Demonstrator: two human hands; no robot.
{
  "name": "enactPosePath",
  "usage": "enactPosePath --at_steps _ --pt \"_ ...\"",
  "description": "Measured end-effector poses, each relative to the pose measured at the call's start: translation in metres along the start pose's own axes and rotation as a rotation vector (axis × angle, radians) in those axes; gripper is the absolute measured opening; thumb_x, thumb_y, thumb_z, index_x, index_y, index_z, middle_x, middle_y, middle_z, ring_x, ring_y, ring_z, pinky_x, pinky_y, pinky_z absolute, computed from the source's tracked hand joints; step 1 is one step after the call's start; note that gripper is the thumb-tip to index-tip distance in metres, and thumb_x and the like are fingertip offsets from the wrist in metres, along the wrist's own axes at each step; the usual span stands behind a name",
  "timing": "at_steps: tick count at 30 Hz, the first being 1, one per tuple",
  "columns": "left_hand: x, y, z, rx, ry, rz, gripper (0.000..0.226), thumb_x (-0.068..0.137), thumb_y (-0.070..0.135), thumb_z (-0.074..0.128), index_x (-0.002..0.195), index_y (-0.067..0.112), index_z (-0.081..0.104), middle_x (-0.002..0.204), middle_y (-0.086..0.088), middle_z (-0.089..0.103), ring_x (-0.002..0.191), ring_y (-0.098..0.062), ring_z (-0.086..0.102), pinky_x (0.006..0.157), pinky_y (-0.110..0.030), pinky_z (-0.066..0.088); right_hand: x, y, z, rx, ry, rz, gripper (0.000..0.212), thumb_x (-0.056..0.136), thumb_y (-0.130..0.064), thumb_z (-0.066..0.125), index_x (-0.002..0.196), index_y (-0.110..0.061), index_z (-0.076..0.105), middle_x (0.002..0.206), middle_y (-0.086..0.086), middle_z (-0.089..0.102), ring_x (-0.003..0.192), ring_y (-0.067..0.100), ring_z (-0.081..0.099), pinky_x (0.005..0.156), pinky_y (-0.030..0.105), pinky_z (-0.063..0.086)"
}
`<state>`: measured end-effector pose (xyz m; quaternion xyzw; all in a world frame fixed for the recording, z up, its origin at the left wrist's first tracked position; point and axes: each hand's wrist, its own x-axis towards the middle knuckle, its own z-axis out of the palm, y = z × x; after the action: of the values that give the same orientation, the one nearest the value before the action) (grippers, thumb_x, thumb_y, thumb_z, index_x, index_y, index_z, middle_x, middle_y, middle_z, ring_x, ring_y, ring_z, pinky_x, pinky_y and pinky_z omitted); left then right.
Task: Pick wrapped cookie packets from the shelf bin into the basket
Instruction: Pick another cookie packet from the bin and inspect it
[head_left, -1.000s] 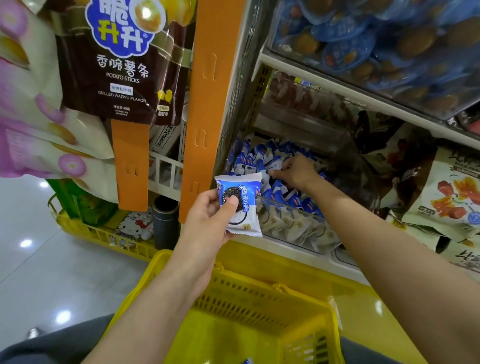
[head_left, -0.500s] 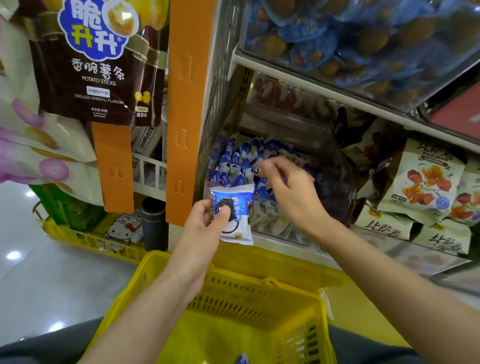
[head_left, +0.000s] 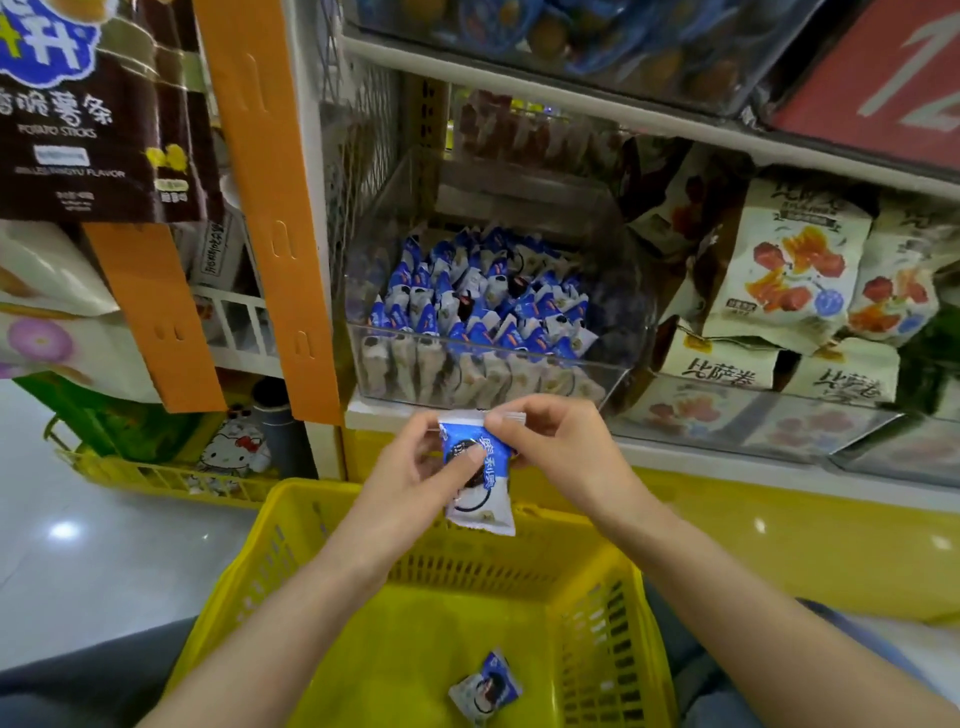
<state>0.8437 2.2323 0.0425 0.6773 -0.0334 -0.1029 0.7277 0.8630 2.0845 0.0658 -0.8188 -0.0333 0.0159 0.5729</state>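
A single wide-angle camera worn on the person's head looks forward and steeply down from close range, with the left grip (head_left: 415, 467) and right grip (head_left: 561, 452) meeting near the centre of the view on one cookie packet (head_left: 480, 488). Directly below the grips, the yellow basket (head_left: 260, 571) is seen from above, down onto its floor. Just beyond and above the grips, the clear shelf bin (head_left: 488, 348) is seen from the front and slightly above, close enough that it fills the middle of the view.
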Motion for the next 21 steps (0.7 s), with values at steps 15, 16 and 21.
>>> enactPosePath --at_steps 15,16,21 --pt "0.004 -0.013 -0.001 -0.123 0.086 -0.087 0.022 0.089 0.026 0.055 0.098 0.008 0.063 0.091 -0.01 0.072 0.085 -0.018 0.07 0.068 -0.025 0.054 -0.013 0.008 0.009 -0.589 0.037 -0.477 0.008 0.088 -0.021 0.062 0.087 -0.014 0.065 0.082 -0.003 0.06 0.076 0.005 0.052 0.065 0.015 0.041" --pt "0.004 -0.012 -0.002 -0.128 0.073 -0.101 0.029 0.084 0.031 0.059 0.102 0.008 0.061 0.094 -0.011 0.072 0.087 -0.019 0.069 0.073 -0.029 0.054 -0.012 0.008 0.009 -0.491 0.057 -0.408 0.006 0.088 -0.02 0.062 0.086 -0.016 0.065 0.081 -0.006 0.06 0.075 0.003 0.053 0.065 0.011 0.04" --pt "0.003 -0.012 -0.005 -0.158 0.113 -0.1 0.051 0.064 0.029 0.072 0.111 0.016 0.056 0.097 -0.004 0.072 0.084 -0.017 0.07 0.073 -0.026 0.056 -0.003 0.004 0.005 0.053 0.166 0.008 0.012 0.091 -0.012 0.055 0.081 -0.018 0.055 0.083 0.003 0.065 0.069 0.008 0.062 0.06 0.019 0.055"
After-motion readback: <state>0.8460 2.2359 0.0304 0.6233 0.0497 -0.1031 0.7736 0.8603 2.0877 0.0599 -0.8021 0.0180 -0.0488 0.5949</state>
